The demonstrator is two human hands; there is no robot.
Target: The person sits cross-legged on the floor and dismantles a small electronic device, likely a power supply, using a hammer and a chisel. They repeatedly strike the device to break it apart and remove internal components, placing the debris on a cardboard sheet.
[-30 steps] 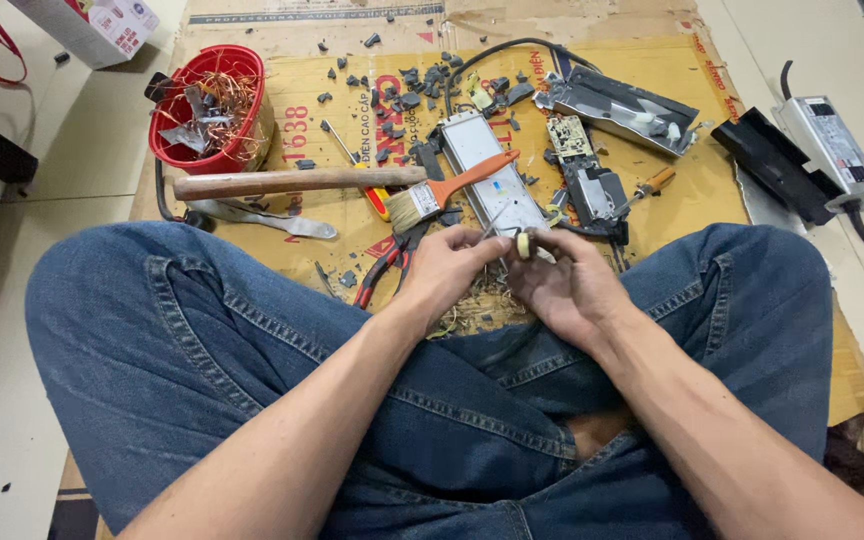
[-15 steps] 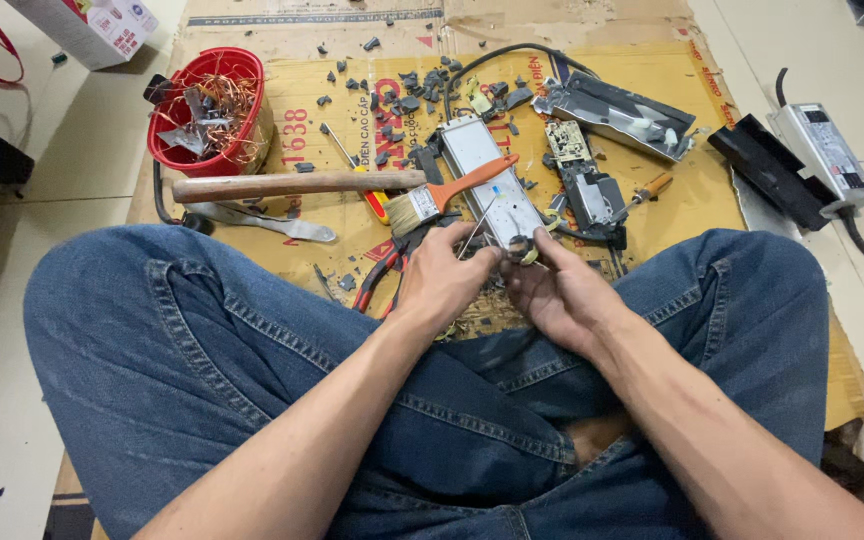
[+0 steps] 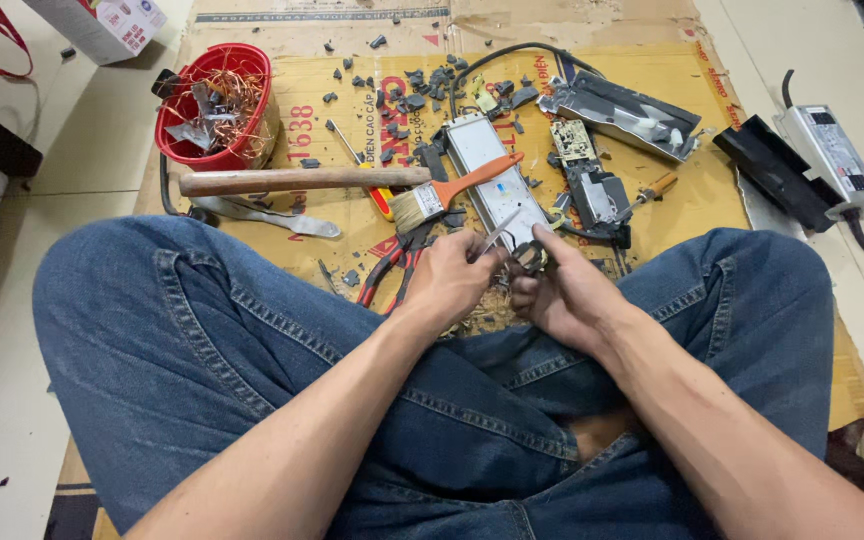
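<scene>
I sit cross-legged in blue jeans on a sheet of cardboard (image 3: 352, 110) spread over the floor, and both my hands meet just in front of my knees. My left hand (image 3: 449, 283) is curled closed around a thin metal tool (image 3: 495, 236) whose shiny tip slants up and to the right, toward my other hand. My right hand (image 3: 562, 290) is closed around a small dark component (image 3: 529, 259), pinched between thumb and fingers; the tool's tip sits right beside it, though I cannot tell whether the two touch. Under my hands lies a scatter of pale shavings. Just left of my left hand lie red-handled pliers (image 3: 392, 272) flat on the cardboard. Beyond my hands is a paintbrush (image 3: 452, 190) with an orange handle, resting across a long grey metal casing (image 3: 492, 180). To the left of it lies a hammer with a wooden handle (image 3: 302, 180), and behind that stands a red basket (image 3: 214, 105) filled with copper wire and metal scraps. To the right of the casing lie a bare circuit board (image 3: 572, 140), a small screwdriver (image 3: 652, 188) with an orange handle, and an opened metal housing (image 3: 620, 112). Off the cardboard to the right sit a black cover (image 3: 774, 172) and a silver power unit (image 3: 830, 155) with a cable.
</scene>
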